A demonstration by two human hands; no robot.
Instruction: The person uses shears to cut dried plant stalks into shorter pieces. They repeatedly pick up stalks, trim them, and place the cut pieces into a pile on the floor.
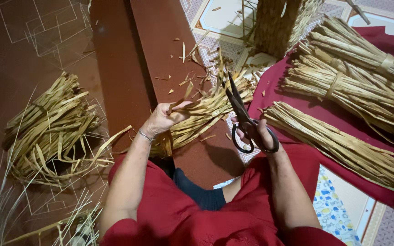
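Gripping a bunch of dried straw strips (201, 116) in the left hand (163, 119), fingers curled tight around its near end, far end fanning away over the dark red step (156, 54). Holding black scissors (247, 123) in the right hand (261, 134), just right of that bunch, fingers through the loops, blades nearly shut and pointing away along the strips. Lying right of the bunch, on a red cloth (297, 150): a long loose sheaf (343, 146), and beyond it tied bundles (356, 73). Resting well left of the bunch: a coiled heap of strips (51, 132). Scattered just beyond the bunch's far tips: short offcuts (188, 79).

Likely trouble: blade tips so near the left thumb could nick it should the bunch slip; springy strips may splay from a slack grip, leaving a ragged, uneven cut; offcuts could fly towards the sheaf and mix with clean stock.
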